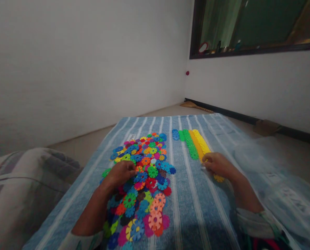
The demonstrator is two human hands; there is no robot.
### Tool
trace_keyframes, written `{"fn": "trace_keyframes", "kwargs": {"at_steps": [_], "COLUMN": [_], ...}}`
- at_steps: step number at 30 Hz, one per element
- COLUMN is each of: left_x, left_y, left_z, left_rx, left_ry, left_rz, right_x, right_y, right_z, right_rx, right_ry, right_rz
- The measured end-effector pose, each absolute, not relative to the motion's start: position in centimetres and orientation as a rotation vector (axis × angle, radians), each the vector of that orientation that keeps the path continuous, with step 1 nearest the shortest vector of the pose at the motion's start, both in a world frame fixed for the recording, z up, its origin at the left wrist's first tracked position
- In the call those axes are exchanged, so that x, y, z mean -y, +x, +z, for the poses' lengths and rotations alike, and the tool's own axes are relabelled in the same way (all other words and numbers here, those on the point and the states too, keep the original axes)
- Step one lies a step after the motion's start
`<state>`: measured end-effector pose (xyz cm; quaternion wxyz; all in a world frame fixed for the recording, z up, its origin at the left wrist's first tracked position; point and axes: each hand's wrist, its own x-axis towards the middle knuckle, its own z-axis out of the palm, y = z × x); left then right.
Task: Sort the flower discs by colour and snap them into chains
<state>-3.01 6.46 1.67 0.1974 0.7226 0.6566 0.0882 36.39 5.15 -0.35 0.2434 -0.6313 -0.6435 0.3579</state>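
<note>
A wide heap of colourful notched plastic discs covers the middle-left of the striped cloth. My left hand is at the heap's left side, fingers bent together over the discs; what they hold, if anything, is hidden. To the right, overlapping discs lie in rows by colour: a short blue row, green ones, an orange one and a yellow one. My right hand has its fingers closed at the near end of the orange and yellow rows, on something too small to name. Yellow discs show beneath that hand.
Clear plastic bags lie along the right side of the striped cloth. Bunched fabric sits at the left. Behind are pale walls, a dark-framed window and brown cardboard on the floor.
</note>
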Motion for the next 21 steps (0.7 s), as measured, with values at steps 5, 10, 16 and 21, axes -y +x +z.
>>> {"fn": "trace_keyframes", "kwargs": {"at_steps": [5, 10, 16, 21], "left_x": [-6.6, -7.4, -8.8, -7.9], "left_y": [-4.2, -6.1, -4.3, -1.3], "left_z": [2.1, 2.3, -0.2, -1.1], "left_rx": [-1.964, -2.298, -2.165, -1.974], "left_ry": [2.080, 1.997, 2.140, 2.244], "left_rz": [0.121, 0.094, 0.181, 0.243], "right_x": [-5.6, -5.4, -5.1, -5.2], "right_y": [31.1, 27.6, 26.6, 26.7], "right_z": [-1.4, -4.3, -6.9, -7.3], "right_rx": [1.908, 1.674, 1.563, 1.512], "right_ry": [-1.494, -1.400, -1.410, -1.380], "right_rz": [0.888, 1.063, 1.020, 1.070]}}
